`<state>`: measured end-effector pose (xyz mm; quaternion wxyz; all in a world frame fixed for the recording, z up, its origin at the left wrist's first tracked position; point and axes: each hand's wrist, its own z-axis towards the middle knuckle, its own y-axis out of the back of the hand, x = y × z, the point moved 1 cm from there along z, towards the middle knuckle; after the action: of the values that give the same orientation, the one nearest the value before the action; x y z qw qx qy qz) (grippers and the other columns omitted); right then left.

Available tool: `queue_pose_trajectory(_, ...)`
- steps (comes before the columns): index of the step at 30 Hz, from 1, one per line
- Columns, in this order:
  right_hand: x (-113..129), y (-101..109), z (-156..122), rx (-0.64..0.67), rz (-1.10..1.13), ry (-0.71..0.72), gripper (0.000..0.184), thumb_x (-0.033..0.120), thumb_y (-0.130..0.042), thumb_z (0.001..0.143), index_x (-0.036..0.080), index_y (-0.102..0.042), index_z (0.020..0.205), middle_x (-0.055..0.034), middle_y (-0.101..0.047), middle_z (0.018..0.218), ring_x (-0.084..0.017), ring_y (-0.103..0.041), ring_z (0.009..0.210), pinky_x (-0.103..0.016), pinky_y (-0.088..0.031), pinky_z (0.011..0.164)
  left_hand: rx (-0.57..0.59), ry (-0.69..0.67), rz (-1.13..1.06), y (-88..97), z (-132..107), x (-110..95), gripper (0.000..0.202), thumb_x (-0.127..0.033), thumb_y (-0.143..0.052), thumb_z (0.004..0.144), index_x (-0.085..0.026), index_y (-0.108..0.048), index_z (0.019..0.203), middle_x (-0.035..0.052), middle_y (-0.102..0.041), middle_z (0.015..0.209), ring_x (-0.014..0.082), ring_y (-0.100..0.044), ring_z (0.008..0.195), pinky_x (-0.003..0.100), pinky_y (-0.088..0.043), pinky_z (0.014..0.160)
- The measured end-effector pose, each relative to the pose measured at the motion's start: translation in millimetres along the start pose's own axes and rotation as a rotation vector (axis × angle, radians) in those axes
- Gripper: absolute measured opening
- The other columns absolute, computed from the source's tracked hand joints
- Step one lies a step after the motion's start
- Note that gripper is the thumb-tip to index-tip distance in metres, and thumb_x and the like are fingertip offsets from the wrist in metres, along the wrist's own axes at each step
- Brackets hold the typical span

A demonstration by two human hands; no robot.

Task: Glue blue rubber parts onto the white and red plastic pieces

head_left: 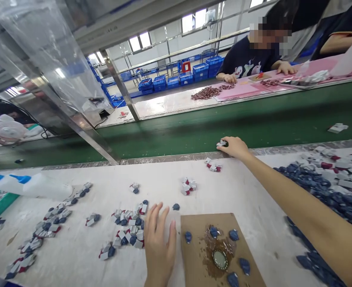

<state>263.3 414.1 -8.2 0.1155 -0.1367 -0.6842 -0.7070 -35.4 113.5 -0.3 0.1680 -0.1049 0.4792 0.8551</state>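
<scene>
right hand (235, 147): small assembled piece (221, 142) pinched at fingertips, at conveyor belt (194, 127) edge | left hand (159, 243): laid flat, open, nothing held, beside piece cluster (128, 231) | piece judged light, rigid; best gripped by its sides

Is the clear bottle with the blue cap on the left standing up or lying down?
Lying down: the bottle rests lengthwise on the white table, its blue cap pointing left.
</scene>
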Motion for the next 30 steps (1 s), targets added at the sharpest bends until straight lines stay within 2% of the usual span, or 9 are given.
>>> queue_pose_trajectory(4, 4.5, -3.7, -6.2, -0.050, 0.053, 0.080, 0.028, 0.035, -0.060, 0.094, 0.017, -0.061, 0.117, -0.0085, -0.061, 0.119, -0.022, -0.060, 0.104, -0.044, -0.052, 0.089, 0.059, 0.005, -0.313, -10.4, 34.7, -31.3, 0.029, -0.018, -0.049, 0.094, -0.021, -0.061, 0.120, 0.0104, -0.066, 0.122, 0.0241, -0.056, 0.120, 0.043, -0.047, 0.101)
queue_pose_trajectory(7, 9.0, 6.5, -33.1, -0.093, 0.145, 0.225, 0.027, 0.036, -0.057, 0.096, 0.019, -0.061, 0.116, -0.0084, -0.061, 0.120, -0.021, -0.060, 0.103, -0.042, -0.052, 0.089, 0.238, 0.226, -0.622, -18.5, 59.5, -48.2, 0.033, -0.030, -0.047, 0.096, -0.019, -0.059, 0.124, 0.0121, -0.065, 0.125, 0.0239, -0.058, 0.118, 0.042, -0.048, 0.101)
queue_pose_trajectory(12, 31.7, 26.6, -144.2, -0.054, 0.307, 0.630, 0.034, 0.039, -0.062, 0.091, 0.017, -0.061, 0.117, -0.0086, -0.065, 0.114, -0.022, -0.061, 0.105, -0.043, -0.050, 0.093, 0.523, 0.657, -1.044, -27.0, 62.3, -66.5, 0.064, -0.053, -0.055, 0.089, -0.016, -0.045, 0.140, 0.0170, -0.063, 0.126, 0.0252, -0.066, 0.104, 0.034, -0.058, 0.076)
queue_pose_trajectory(16, 40.1, 36.4, -226.8, 0.041, 0.322, 0.818, 0.035, 0.043, -0.067, 0.084, 0.025, -0.066, 0.113, -0.0077, -0.070, 0.109, -0.023, -0.063, 0.103, -0.037, -0.052, 0.089, 0.675, 0.664, -1.175, -23.8, 44.3, -83.7, 0.054, -0.056, -0.071, 0.075, -0.011, -0.068, 0.105, 0.0103, -0.072, 0.087, 0.0197, -0.068, 0.077, 0.023, -0.052, 0.055)
queue_pose_trajectory(19, 9.1, 47.6, -230.7, 0.048, 0.229, 0.695, 0.051, 0.055, -0.066, 0.080, 0.027, -0.063, 0.123, -0.0086, -0.071, 0.109, -0.026, -0.065, 0.097, -0.037, -0.054, 0.080, 0.694, 0.716, -1.260, -16.4, 30.6, -92.2, 0.047, -0.051, -0.080, 0.065, -0.012, -0.071, 0.090, 0.0071, -0.071, 0.080, 0.0163, -0.066, 0.072, 0.020, -0.051, 0.054)
queue_pose_trajectory(21, -29.6, 57.0, -208.1, -0.011, 0.105, 0.427, 0.045, 0.050, -0.046, 0.095, 0.020, -0.059, 0.126, -0.0123, -0.070, 0.102, -0.024, -0.066, 0.085, -0.036, -0.054, 0.067, 0.651, 0.811, -1.311, -11.1, 21.7, -93.4, 0.048, -0.050, -0.084, 0.061, -0.012, -0.072, 0.089, 0.0075, -0.072, 0.084, 0.0161, -0.067, 0.073, 0.020, -0.053, 0.055)
queue_pose_trajectory(23, -70.6, 63.1, -179.0, -0.032, -0.059, 0.160, 0.037, 0.042, -0.041, 0.099, 0.013, -0.064, 0.107, -0.0112, -0.067, 0.086, -0.021, -0.063, 0.072, -0.036, -0.051, 0.062, 0.555, 0.903, -1.343, -6.5, 13.3, -92.4, 0.048, -0.050, -0.084, 0.059, -0.012, -0.072, 0.086, 0.0069, -0.072, 0.083, 0.0153, -0.066, 0.070, 0.021, -0.054, 0.054)
queue_pose_trajectory(25, -101.9, 62.0, -153.2, 0.048, -0.191, 0.006, 0.025, 0.038, -0.053, 0.097, 0.017, -0.064, 0.093, -0.0035, -0.065, 0.084, -0.014, -0.060, 0.071, -0.032, -0.053, 0.069, 0.467, 0.946, -1.369, -2.6, 5.9, -91.0, 0.048, -0.051, -0.083, 0.060, -0.012, -0.071, 0.085, 0.0056, -0.071, 0.079, 0.0141, -0.065, 0.066, 0.021, -0.054, 0.053)
queue_pose_trajectory(30, -125.6, 40.7, -123.8, 0.175, -0.322, -0.080, 0.018, 0.035, -0.057, 0.096, 0.019, -0.064, 0.099, -0.0048, -0.066, 0.099, -0.014, -0.062, 0.082, -0.032, -0.055, 0.074, 0.400, 0.880, -1.399, 8.5, -5.4, -89.2, 0.044, -0.054, -0.077, 0.067, -0.013, -0.070, 0.084, 0.0041, -0.071, 0.075, 0.0118, -0.061, 0.059, 0.020, -0.052, 0.050)
